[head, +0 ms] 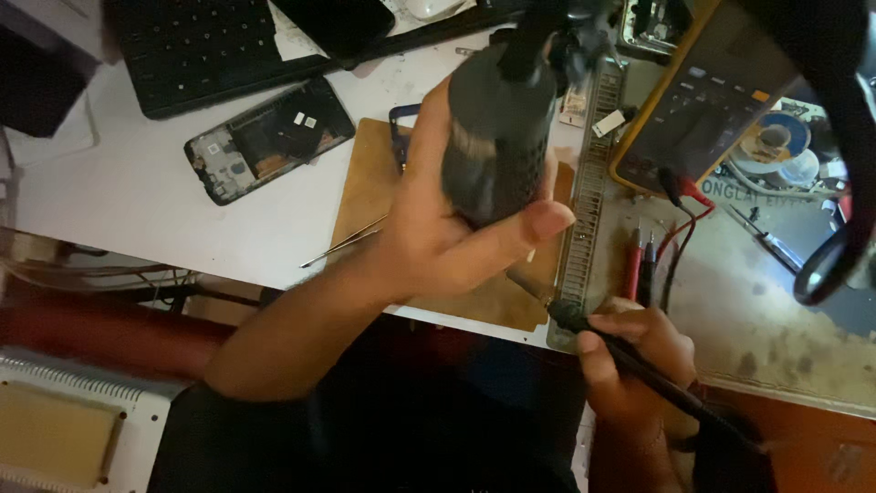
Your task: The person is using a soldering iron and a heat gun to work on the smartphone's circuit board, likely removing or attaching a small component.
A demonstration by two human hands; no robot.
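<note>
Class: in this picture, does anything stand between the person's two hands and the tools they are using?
No. The left hand is wrapped directly around the dark cylindrical tool, and the right hand grips the thin black tool like a pen.

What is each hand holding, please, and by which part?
Left hand grips a dark cylindrical tool around its body; right hand holds a thin black tool along its shaft.

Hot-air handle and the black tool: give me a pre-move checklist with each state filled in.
1. Left hand grips the dark hot-air handle firmly: ok.
2. Right hand holds the thin black tool like a pen: ok.
3. Tool tip on the workpiece: cannot tell, hidden behind the left hand.
4. Tweezers lie within reach on the brown mat: ok.
5. Opened phone lies apart from both hands: ok.
6. Nozzle end of the handle: cannot tell, blurred.
</note>
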